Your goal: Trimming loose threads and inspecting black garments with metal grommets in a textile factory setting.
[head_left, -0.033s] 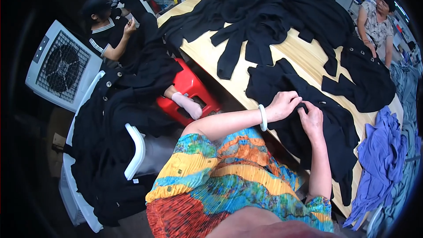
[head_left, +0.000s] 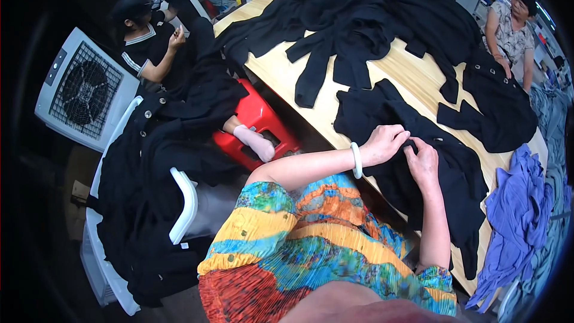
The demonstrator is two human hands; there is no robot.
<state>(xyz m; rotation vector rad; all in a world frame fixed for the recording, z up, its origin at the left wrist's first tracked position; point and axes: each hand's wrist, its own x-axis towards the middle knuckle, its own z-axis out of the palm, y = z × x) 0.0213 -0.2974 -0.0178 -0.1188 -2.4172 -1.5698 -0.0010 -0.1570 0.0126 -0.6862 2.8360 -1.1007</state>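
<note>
Overhead view of a garment worktable. We see the left hand (head_left: 385, 143) and the right hand (head_left: 423, 161) meeting over a black garment (head_left: 454, 173) that lies spread on the near part of the long wooden table (head_left: 412, 78). The left hand's fingers are curled together and pinch a fold of the black cloth; the right hand's fingers are bent and pressed onto the same fold, so both hands are closed on the fabric and touch each other at the fingertips. A pale bangle (head_left: 356, 160) sits on the left wrist, and both arms come out of a brightly patterned, pleated top (head_left: 311, 245).

Farther along the table we note a large heap of black garments (head_left: 359, 18) — sleeves and panels overlapping — and a separate dark piece with buttons (head_left: 502, 107) near the right edge. A pile of blue-violet cloth (head_left: 520, 215) hangs at the table's near right corner, just beside the garment in hand.

To the left, a white chair (head_left: 179, 203) is draped with more black clothing (head_left: 149, 191); a red stool (head_left: 257, 122) stands between it and the table. A seated person in a dark cap (head_left: 140, 36) works beside a white box fan (head_left: 84, 90), and another person in a patterned blouse (head_left: 508, 36) stands at the far right of the table.
</note>
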